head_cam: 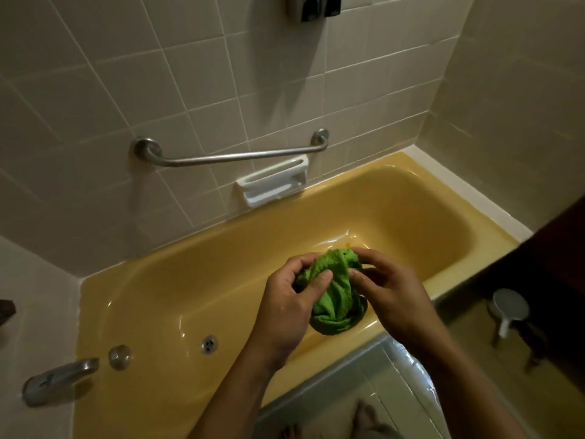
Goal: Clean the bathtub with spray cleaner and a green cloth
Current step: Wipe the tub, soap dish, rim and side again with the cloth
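- As we look down into the yellow bathtub [177, 280], we hold the green cloth [334, 299] bunched up above its near rim — right of the middle.
- Our left hand [285, 308] grips the cloth's left side, thumb pressed on top.
- Our right hand [392, 296] pinches its far right edge, fingers curled.
- On the far wall, a grab bar [234, 157] hangs above a white soap dish [272, 182]; the spout [60, 378] sits near left.

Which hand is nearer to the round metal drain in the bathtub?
Left. The left hand grips the green cloth up and right of the drain in the picture; the right hand holds the cloth's other side, farther from it.
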`<act>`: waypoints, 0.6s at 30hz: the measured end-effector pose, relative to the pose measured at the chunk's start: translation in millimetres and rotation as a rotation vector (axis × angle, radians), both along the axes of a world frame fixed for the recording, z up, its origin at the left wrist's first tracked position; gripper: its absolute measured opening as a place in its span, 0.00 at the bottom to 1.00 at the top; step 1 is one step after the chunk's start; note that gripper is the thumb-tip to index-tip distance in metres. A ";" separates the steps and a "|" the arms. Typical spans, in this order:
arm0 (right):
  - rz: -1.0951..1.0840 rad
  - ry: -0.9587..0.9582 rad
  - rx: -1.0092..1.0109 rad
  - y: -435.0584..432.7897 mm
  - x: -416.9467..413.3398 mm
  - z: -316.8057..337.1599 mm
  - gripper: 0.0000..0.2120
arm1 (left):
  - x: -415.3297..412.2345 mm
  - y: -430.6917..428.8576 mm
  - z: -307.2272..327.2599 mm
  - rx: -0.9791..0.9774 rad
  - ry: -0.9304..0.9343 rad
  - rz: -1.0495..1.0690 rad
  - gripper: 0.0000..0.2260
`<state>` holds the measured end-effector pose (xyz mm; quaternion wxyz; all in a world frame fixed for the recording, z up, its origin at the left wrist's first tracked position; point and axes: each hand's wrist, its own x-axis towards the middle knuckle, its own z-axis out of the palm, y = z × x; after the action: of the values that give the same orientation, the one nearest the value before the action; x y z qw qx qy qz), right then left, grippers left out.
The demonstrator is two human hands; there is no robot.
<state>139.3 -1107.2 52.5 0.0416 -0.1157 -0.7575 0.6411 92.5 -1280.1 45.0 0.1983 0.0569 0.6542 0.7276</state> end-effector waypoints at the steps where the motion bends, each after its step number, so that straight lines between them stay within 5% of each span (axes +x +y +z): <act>1: -0.031 0.013 0.033 7.2 0.7 2.6 0.13 | 1.1 8.4 3.6 -0.024 0.026 -0.012 0.09; 6: -0.196 0.031 0.165 63.4 1.0 5.3 0.03 | -9.7 40.5 11.4 -0.357 0.389 0.106 0.06; 10: -0.303 -0.006 0.265 132.7 -2.8 3.4 0.02 | -24.5 63.9 22.2 -0.412 0.488 0.264 0.03; 15: -0.082 -0.031 0.485 189.3 -12.4 6.0 0.13 | -31.8 120.4 38.3 -0.387 0.611 0.168 0.07; 18: 0.143 0.130 0.244 198.2 -17.1 22.1 0.20 | -27.1 160.4 41.2 -0.449 0.701 0.118 0.09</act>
<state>122.2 -909.0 74.6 0.0585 -0.0137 -0.8319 0.5517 65.5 -1119.7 86.2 -0.0711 0.2189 0.8265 0.5137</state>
